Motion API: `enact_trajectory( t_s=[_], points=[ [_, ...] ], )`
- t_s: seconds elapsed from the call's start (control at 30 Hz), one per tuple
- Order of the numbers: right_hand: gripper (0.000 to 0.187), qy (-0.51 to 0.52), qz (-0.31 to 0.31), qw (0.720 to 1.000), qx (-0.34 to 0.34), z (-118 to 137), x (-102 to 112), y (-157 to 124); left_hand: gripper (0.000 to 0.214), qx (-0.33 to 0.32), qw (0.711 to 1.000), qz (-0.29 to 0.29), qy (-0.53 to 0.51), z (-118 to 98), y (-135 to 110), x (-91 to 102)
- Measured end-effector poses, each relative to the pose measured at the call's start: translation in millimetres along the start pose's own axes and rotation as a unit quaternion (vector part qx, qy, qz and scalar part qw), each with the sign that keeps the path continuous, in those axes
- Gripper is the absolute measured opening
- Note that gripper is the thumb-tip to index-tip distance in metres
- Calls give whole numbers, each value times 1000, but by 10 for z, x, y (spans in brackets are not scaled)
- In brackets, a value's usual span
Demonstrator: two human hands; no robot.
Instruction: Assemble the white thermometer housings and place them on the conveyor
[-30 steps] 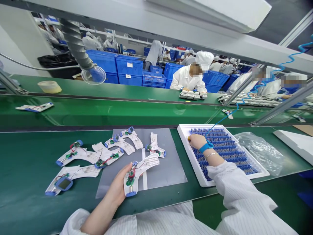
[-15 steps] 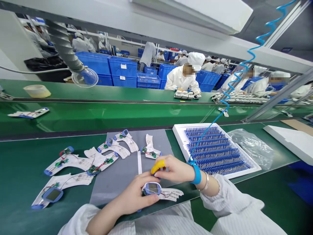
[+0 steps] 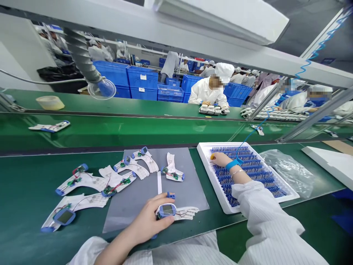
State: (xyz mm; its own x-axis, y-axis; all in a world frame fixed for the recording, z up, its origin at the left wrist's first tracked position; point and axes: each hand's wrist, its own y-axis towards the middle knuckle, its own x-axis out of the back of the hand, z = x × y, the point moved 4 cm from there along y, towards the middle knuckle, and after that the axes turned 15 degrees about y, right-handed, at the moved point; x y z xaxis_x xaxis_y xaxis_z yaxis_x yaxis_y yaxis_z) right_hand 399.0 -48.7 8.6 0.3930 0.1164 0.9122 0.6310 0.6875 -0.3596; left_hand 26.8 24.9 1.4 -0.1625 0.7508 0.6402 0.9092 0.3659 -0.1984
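Left hand (image 3: 153, 217) curls over a white housing (image 3: 189, 212), thumb along the near edge of its blue-framed display (image 3: 167, 210), fingers over the far side; probably gripped this way to keep the display from shifting one-handed. Small blue piece (image 3: 171, 195) at the index fingertip, 12 o'clock of the display; can't tell if it's fixed or just propped by the finger. Right hand (image 3: 221, 159) reaches into the white tray (image 3: 224, 200), 10 o'clock side, by rows of blue parts (image 3: 252, 162); fingertips bent down, yellow finger cover (image 3: 212, 156) showing, can't tell if anything is pinched.

Head view, clock centred on grey sheet (image 3: 190, 187): held housing at 5, near the bench edge, likely for short reach. Tray at 3, seemingly so the right hand gets at it without crossing the left. Other wired housings (image 3: 92, 182) at 8 to 11, some lapping onto the sheet, wired sides up, presumably to spare the wires; single unit (image 3: 173, 173) at 1. Blue wrist strap (image 3: 233, 164) on the right wrist, cord running up toward 1, likely anti-static. Clear bag (image 3: 289, 173) at 3 beyond the tray, apparently kept out of the way.
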Motion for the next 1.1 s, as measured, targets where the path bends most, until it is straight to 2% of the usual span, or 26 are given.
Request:
enact_trajectory(
  t_s=[0.2,0.43,0.77,0.9,1.0,1.1],
  points=[
    [16,36,-19,998,38,39,-65,15,43,1,1000,-5,0,-4,-8,7],
    [26,77,-63,994,45,49,-4,-87,42,-5,1000,-9,-11,-18,-19,21],
    [26,124,-86,987,58,83,17,-59,41,1,1000,-8,-13,0,-4,-5],
    [27,139,-104,983,62,92,113,-99,42,3,1000,-13,-8,22,-11,-1],
    [29,147,-139,977,70,269,254,-320,42,-5,1000,-27,-7,8,-20,31],
    [28,196,-114,962,151,727,312,-778,42,-40,998,-37,-7,-50,-22,62]
  ],
)
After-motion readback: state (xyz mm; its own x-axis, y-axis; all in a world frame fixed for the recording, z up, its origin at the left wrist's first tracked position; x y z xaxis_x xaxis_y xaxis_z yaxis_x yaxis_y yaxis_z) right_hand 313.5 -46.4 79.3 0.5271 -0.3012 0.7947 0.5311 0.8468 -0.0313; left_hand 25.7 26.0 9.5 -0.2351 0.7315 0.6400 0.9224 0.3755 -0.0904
